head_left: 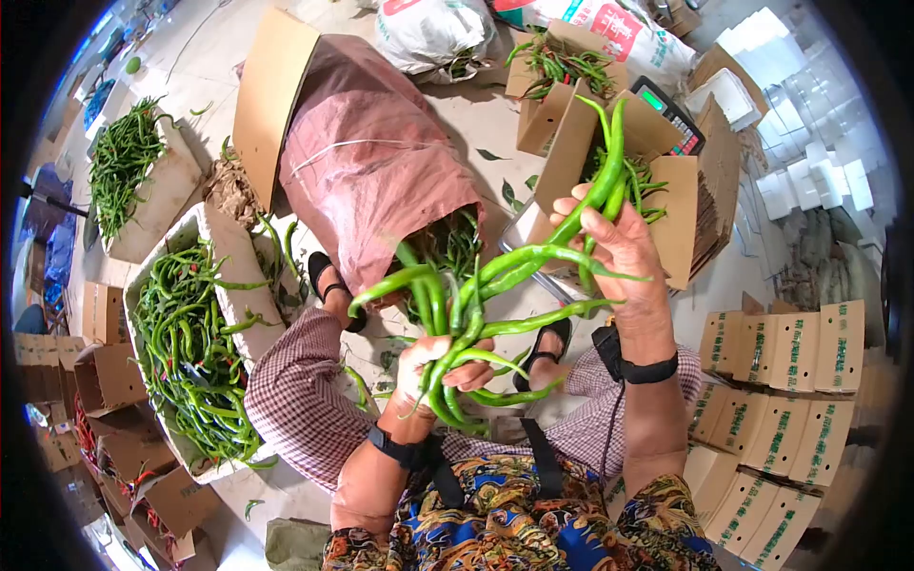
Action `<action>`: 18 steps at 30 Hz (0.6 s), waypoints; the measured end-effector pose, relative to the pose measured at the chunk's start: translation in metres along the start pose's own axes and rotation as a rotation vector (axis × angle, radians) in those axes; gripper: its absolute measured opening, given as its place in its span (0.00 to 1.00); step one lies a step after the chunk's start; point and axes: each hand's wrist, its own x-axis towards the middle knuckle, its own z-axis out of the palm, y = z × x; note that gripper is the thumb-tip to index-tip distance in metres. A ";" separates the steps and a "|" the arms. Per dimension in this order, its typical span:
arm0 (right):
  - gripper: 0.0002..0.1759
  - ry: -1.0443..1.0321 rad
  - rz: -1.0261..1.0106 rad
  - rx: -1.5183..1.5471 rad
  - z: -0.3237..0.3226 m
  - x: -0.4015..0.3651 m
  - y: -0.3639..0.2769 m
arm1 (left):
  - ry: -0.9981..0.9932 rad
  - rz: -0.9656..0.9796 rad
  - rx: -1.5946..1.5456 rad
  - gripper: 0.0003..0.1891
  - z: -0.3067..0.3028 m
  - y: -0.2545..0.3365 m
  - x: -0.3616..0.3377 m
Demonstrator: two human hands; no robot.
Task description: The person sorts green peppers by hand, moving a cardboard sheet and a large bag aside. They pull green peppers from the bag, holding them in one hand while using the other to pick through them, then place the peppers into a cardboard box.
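My left hand [424, 373] is closed around a bunch of long green chili peppers [464, 328] in front of my lap. Raised to the right, my right hand [614, 243] grips a few more long green peppers [609, 167], their tips pointing up. Some peppers stretch across between the two hands. Beyond the hands, a cardboard box [671, 181] with peppers inside sits at the upper right. A pink woven sack [381, 171] lies with its mouth toward me, and dark green peppers [447, 246] show in it.
On the left stands a white foam box [238, 314] heaped with green peppers; another foam box [152, 224] is behind it. A scale display [666, 114] is beside the cardboard box. Flat cartons [776, 419] are stacked at right. White sacks [433, 33] lie at the back.
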 end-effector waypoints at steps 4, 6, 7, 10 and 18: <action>0.16 0.069 -0.083 -0.015 -0.015 0.000 -0.005 | 0.077 0.072 -0.022 0.19 0.010 -0.001 0.002; 0.16 0.112 -0.172 0.039 -0.024 0.005 -0.015 | 0.058 0.053 0.037 0.20 0.016 -0.001 0.005; 0.16 0.125 -0.237 -0.071 -0.043 0.011 -0.020 | 0.047 0.037 0.097 0.21 0.018 -0.002 0.005; 0.15 0.233 -0.246 0.008 -0.056 0.011 -0.038 | 0.013 0.049 0.103 0.22 0.004 -0.002 0.002; 0.19 0.088 -0.418 0.097 -0.089 0.007 -0.066 | 0.043 0.145 0.149 0.24 -0.030 0.009 -0.020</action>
